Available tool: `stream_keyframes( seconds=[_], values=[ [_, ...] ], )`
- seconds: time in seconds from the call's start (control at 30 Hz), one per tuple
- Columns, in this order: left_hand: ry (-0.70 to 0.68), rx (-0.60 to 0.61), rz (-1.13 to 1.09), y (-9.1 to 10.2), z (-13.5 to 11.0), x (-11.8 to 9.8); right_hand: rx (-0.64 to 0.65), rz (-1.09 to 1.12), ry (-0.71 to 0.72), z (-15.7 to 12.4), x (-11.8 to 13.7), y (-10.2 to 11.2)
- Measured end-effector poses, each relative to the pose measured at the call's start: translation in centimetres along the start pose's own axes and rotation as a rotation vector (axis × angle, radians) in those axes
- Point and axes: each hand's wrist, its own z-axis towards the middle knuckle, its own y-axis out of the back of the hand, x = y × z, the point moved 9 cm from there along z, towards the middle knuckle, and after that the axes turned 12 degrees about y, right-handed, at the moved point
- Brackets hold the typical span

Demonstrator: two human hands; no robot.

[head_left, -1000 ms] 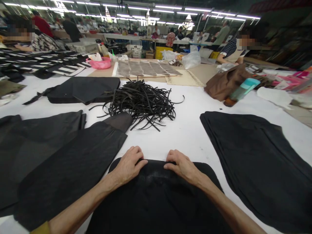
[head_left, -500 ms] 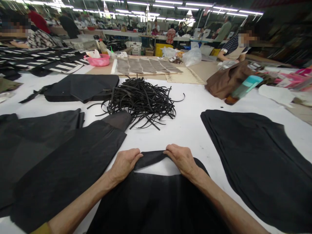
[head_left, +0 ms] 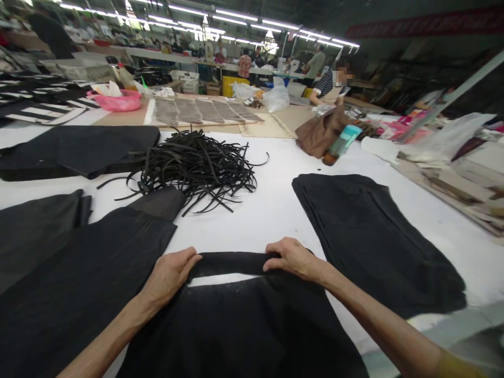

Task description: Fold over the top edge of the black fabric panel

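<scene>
A black fabric piece [head_left: 244,331] lies in front of me, with a long gap near its far edge through which the white table shows. Beyond that gap runs a black strip [head_left: 232,263]. My left hand [head_left: 171,273] pinches the strip's left end between thumb and fingers. Towards the right end, my right hand [head_left: 293,257] is closed on the same strip, thumb below and fingers over the top. The strip looks stretched nearly straight between them. Whether it is joined to the larger piece under my hands is hidden.
Stacked black fabric panels lie to the left [head_left: 90,257] and right [head_left: 366,231]. A heap of black strips [head_left: 197,168] sits ahead, beside another dark stack [head_left: 79,147]. Farther off are a pink basket [head_left: 118,101], a teal-lidded bottle [head_left: 342,143] and a person in stripes [head_left: 328,86].
My view has turned right, so the table things appear farther left. My hands are wider apart on the strip, which now looks straighter, and the gap beneath it appears narrower.
</scene>
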Motion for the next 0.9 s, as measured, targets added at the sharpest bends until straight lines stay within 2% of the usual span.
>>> stream_keyframes(
  seconds=[0.07, 0.17, 0.27, 0.37, 0.63, 0.77, 0.9],
  values=[
    [0.006, -0.001, -0.008, -0.1, 0.0, 0.4, -0.016, -0.018, -0.013, -1.1, -1.0, 0.1],
    [0.004, 0.020, -0.018, -0.3, 0.1, 0.4, -0.090, -0.160, -0.048, -2.2, -2.0, 0.4],
    [-0.002, 0.041, -0.026, -0.5, 0.2, 0.2, -0.160, -0.356, -0.107, -2.4, -2.2, 0.7],
    [-0.009, 0.039, -0.019, -0.6, 0.3, 0.1, -0.181, -0.413, -0.122, -2.2, -2.1, 0.4],
    [0.022, 0.080, -0.034, -0.4, 0.5, 0.1, -0.144, -0.203, -0.128, -2.1, -3.8, 0.0],
    [0.065, 0.086, -0.133, 0.4, 0.7, -0.2, -0.122, -0.026, -0.187, -3.1, -5.7, 0.5],
    [0.128, 0.036, -0.153, 1.4, 1.2, -0.1, -0.140, 0.130, -0.286, -4.9, -7.3, 0.9]
  ],
)
